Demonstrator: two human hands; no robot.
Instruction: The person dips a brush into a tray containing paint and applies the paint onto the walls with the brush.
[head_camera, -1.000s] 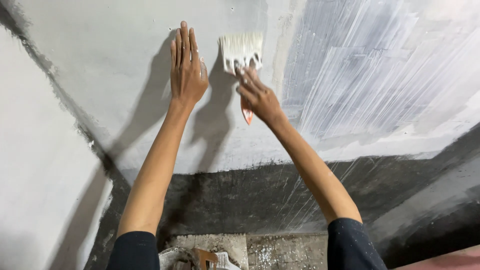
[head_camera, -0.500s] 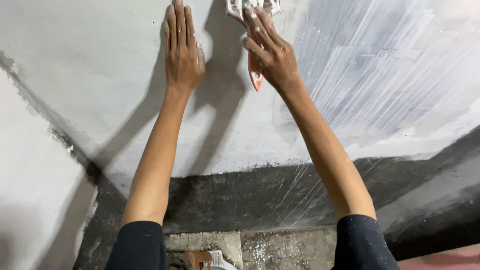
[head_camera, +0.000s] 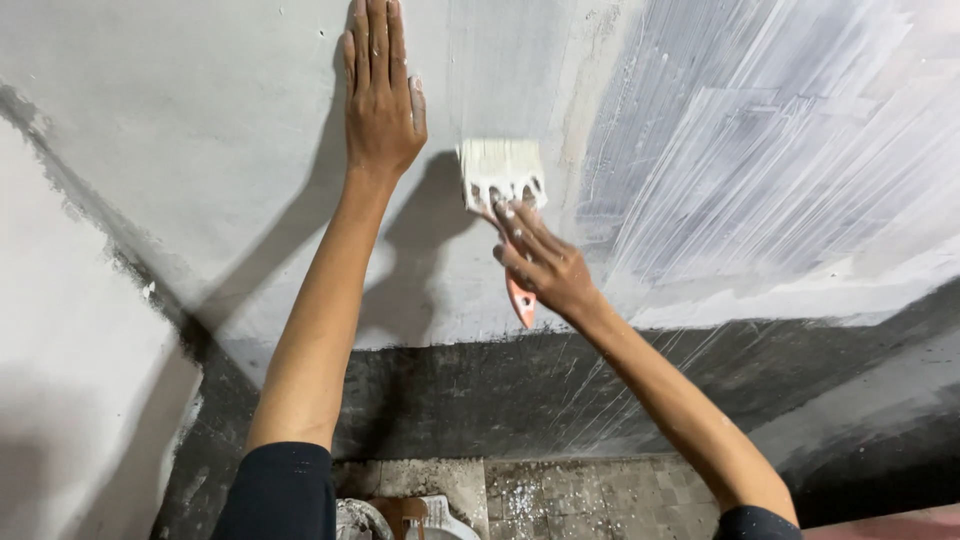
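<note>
Two hands up on the wall, a brush between them and the streaked patch

The left hand (head_camera: 382, 95) lies flat on the wall (head_camera: 200, 150), high up and left of the brush (head_camera: 503, 180); the right hand (head_camera: 545, 265) sits just below the bristles, wrapped round the handle, whose end sticks out beneath the palm; the brushed streaks (head_camera: 760, 170) spread to the right of the brush; a side wall (head_camera: 70, 380) meets this one at the left corner; beneath both arms runs the base band (head_camera: 480, 390), and under that the floor (head_camera: 590, 495), with a bucket (head_camera: 400, 518) near the left sleeve.
</note>
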